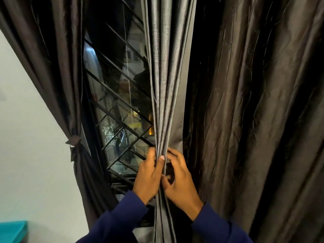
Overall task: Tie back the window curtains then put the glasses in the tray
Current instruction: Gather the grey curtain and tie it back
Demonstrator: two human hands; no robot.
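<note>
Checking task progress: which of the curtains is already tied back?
The dark curtain at the left, cinched by a knotted tie. Both hands only gather the grey curtain.

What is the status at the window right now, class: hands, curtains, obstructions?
Left hand and right hand grip the bunched grey curtain. Dark left curtain already tied back. Nothing in the way.
</note>
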